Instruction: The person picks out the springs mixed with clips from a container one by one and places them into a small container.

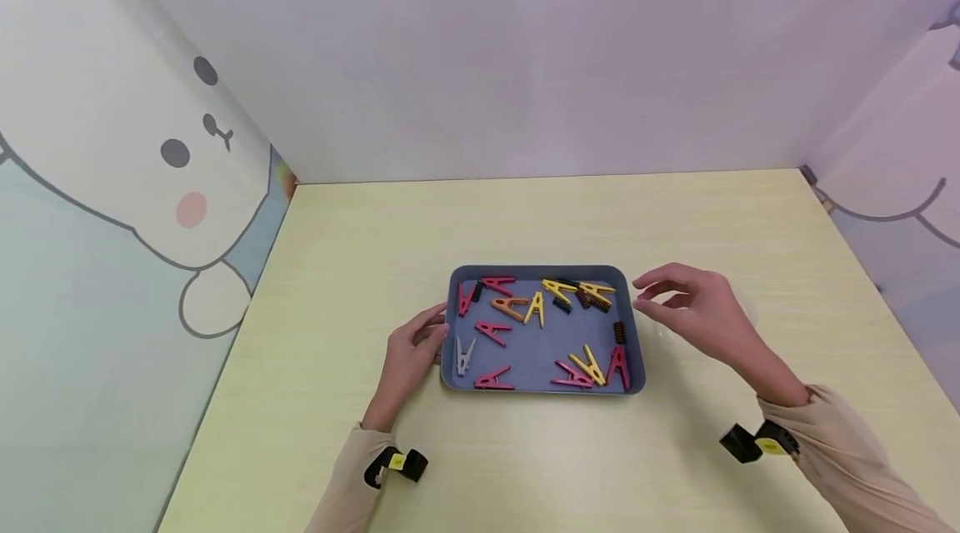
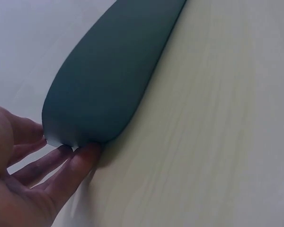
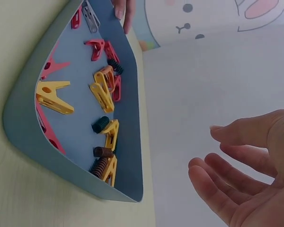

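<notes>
A shallow blue-grey tray rests on the table with several small plastic clips in it. My left hand holds the tray's left end, fingertips at its rim and outer wall; the left wrist view shows the fingers against that wall. My right hand hangs just beyond the right end, fingers loosely bent, apart from the tray and holding nothing. Inside lie red clips, yellow clips, an orange clip and a grey clip. Brown ribbed coils and dark green ribbed coils lie among them.
The pale wooden table extends around the tray. A light wall rises behind it, and cartoon-printed panels stand at the sides. Each sleeve carries a small black wrist camera.
</notes>
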The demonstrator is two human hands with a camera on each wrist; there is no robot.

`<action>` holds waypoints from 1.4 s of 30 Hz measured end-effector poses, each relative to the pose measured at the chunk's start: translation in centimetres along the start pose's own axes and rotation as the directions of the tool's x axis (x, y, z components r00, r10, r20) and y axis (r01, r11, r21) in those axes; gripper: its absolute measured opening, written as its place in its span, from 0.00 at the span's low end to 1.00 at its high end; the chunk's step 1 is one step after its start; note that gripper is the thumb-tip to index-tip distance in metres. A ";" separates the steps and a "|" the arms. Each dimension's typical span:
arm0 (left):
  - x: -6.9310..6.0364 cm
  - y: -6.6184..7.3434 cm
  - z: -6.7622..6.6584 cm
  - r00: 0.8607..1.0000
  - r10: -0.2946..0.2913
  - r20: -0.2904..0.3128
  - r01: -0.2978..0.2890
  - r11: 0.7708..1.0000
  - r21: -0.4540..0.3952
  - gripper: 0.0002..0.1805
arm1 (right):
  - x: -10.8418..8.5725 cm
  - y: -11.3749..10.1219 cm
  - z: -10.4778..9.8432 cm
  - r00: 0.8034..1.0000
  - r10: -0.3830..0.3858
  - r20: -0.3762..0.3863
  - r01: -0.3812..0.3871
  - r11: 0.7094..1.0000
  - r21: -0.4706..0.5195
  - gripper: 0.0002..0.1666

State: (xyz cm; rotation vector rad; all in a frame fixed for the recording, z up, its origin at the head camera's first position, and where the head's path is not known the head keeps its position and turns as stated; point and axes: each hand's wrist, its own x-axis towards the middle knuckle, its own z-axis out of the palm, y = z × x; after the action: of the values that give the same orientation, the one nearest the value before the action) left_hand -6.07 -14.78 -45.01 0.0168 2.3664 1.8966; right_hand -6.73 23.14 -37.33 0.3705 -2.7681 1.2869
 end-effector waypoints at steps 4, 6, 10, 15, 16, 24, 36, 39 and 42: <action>0.0 -0.1 0.1 1.000 0.031 0.000 -0.031 0.999 -0.006 0.20 | 0.2 0.2 0.4 1.000 -0.010 0.010 0.010 1.000 0.003 0.09; 0.1 -0.3 0.1 0.999 0.038 -0.005 -0.038 0.999 -0.009 0.20 | 0.3 0.3 0.6 1.000 -0.018 0.017 0.018 1.000 0.006 0.09; 0.5 -1.9 0.1 0.999 0.038 -0.025 -0.038 0.999 -0.011 0.20 | 0.5 0.7 1.2 0.999 -0.036 0.025 0.036 0.999 0.007 0.10; 0.8 -3.0 0.2 0.998 0.029 -0.051 -0.028 1.000 0.012 0.19 | 0.7 1.0 1.8 0.998 -0.050 0.028 0.050 0.998 0.029 0.12; 0.8 -3.0 0.2 0.998 0.034 -0.052 -0.033 0.999 0.013 0.19 | 0.7 1.0 1.9 0.998 -0.053 0.029 0.052 0.998 0.035 0.12; 0.8 -3.1 0.2 0.998 0.043 -0.056 -0.042 0.999 0.010 0.19 | 1.2 1.3 2.8 0.998 -0.029 0.051 0.026 0.998 0.058 0.10; 0.8 -3.1 0.1 0.998 0.029 -0.052 -0.029 1.000 0.008 0.19 | 1.8 1.6 4.1 0.995 -0.019 0.096 0.013 0.998 0.060 0.10; 0.8 -3.2 0.1 0.999 0.025 -0.044 -0.025 1.000 -0.009 0.19 | 1.9 1.7 4.4 0.994 -0.016 0.111 0.009 0.998 0.057 0.10; 0.8 -3.2 0.1 0.999 0.019 -0.039 -0.020 1.000 -0.022 0.19 | 2.1 1.8 4.7 0.991 -0.021 0.129 0.012 0.997 0.071 0.10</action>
State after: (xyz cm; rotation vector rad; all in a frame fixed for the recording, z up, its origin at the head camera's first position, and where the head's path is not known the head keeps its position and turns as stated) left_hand -6.67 -15.29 -48.17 0.0010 2.3785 1.9495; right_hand -9.04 20.31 -41.41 0.4973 -2.8229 1.4073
